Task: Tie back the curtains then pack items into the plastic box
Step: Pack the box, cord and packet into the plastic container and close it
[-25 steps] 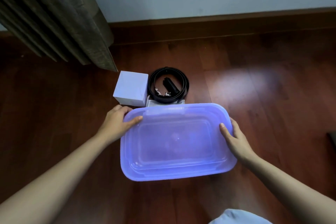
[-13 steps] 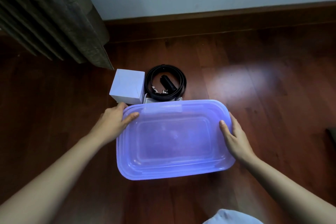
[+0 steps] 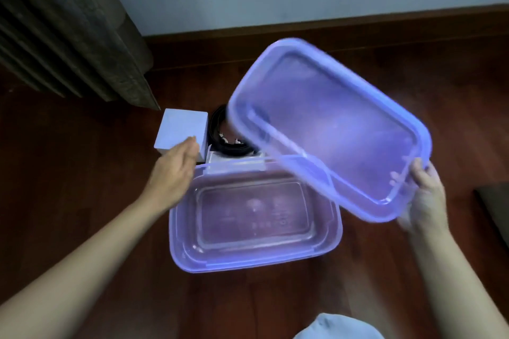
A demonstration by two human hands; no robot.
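My right hand (image 3: 425, 201) gripped the near right corner of the translucent purple rectangular plastic lid (image 3: 327, 129), which half a second before had sat flat on the clear purple plastic box (image 3: 254, 261) and now tilted above its far right side. My left hand (image 3: 176, 170) had let go, fingers loosely spread, empty, beside the small white cardboard cube (image 3: 181, 132). The coiled black belt (image 3: 228, 143) lay beyond the box, partly hidden under the lid, on the dark wooden floor (image 3: 82, 187).
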